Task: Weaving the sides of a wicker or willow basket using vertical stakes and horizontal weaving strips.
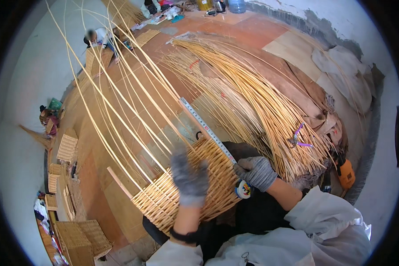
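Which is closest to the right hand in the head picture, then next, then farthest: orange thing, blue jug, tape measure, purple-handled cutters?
From the right hand:
1. Tape measure: right at it.
2. Purple-handled cutters: up and right, on the rods.
3. Orange thing: farther right.
4. Blue jug: far off, at the top.

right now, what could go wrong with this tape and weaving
The tape blade extends past the woven piece, beside the right hand; if it shifts, a reading could be off. The long rods rising from that piece might snag or whip. The purple-handled tool, lying loose on the rod pile, could slide off.
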`<state>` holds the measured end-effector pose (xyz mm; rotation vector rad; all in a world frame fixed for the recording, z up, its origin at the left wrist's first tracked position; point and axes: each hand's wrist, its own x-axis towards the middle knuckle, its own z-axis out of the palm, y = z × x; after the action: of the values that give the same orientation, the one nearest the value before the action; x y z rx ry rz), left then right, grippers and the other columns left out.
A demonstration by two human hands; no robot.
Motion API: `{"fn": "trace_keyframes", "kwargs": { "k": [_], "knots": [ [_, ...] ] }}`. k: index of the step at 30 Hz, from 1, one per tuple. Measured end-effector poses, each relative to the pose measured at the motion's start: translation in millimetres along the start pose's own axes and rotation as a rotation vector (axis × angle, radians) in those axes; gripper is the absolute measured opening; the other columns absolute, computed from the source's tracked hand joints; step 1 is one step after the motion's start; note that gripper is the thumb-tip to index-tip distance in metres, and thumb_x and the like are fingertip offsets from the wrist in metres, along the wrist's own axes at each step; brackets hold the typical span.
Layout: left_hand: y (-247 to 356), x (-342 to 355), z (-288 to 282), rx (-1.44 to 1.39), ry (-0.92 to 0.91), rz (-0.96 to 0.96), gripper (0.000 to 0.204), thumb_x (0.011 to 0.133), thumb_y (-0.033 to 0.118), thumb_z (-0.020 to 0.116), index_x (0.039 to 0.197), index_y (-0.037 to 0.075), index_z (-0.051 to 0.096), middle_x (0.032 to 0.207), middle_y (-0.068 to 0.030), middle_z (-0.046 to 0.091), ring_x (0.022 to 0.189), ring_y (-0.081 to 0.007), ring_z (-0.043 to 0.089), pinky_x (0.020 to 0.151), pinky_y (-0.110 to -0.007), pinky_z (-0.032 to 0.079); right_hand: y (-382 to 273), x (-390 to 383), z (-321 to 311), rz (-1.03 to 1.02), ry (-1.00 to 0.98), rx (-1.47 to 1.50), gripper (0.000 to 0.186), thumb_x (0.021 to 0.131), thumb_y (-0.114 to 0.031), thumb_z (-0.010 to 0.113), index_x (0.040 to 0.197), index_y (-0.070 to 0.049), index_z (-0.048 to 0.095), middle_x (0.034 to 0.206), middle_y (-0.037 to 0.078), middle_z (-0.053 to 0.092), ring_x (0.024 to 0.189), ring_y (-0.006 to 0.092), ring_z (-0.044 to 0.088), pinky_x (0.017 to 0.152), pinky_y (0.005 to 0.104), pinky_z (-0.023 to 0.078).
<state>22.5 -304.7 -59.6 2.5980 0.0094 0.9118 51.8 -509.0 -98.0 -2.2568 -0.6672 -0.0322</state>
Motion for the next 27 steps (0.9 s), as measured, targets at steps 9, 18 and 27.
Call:
{"fn": "trace_keyframes", "kwargs": {
  "k": [9, 18, 27],
  "knots": [
    [-200, -109, -134, -0.84, 0.295, -1.069, 0.046, 0.092, 0.041, 0.047, 0.114, 0.001, 0.052, 0.105, -0.0144, 0.059, 0.094, -0.024, 0.058, 0.083, -0.035, 0.049, -9, -1, 4, 0.193, -0.149, 0.157, 0.021, 0.083, -0.025, 0.059, 0.085, -0.004, 0.063, 0.07, 0.016, 0.061, 0.062, 0.0313, 0.06, 0.059, 0.0371, 0.049],
    [-164, -111, -125, -0.941, 0.397, -0.915, 0.037, 0.096, 0.036, 0.043, 0.112, 0.005, 0.054, 0.093, -0.0039, 0.058, 0.082, -0.0123, 0.055, 0.075, -0.028, 0.049, -32, -6, 14, -0.092, 0.053, 0.136, 0.021, 0.084, -0.021, 0.058, 0.077, -0.002, 0.061, 0.072, 0.017, 0.059, 0.067, 0.0334, 0.059, 0.061, 0.0392, 0.046],
    [-170, -145, -107, -1.213, 0.48, -0.891, 0.046, 0.092, 0.034, 0.05, 0.125, 0.002, 0.044, 0.113, -0.0079, 0.053, 0.102, -0.0165, 0.052, 0.089, -0.03, 0.045, -36, -14, 16, 0.019, -0.062, 0.228, 0.018, 0.088, -0.015, 0.055, 0.083, 0.001, 0.062, 0.069, 0.015, 0.058, 0.059, 0.0253, 0.057, 0.058, 0.0337, 0.047]
  ]
}}
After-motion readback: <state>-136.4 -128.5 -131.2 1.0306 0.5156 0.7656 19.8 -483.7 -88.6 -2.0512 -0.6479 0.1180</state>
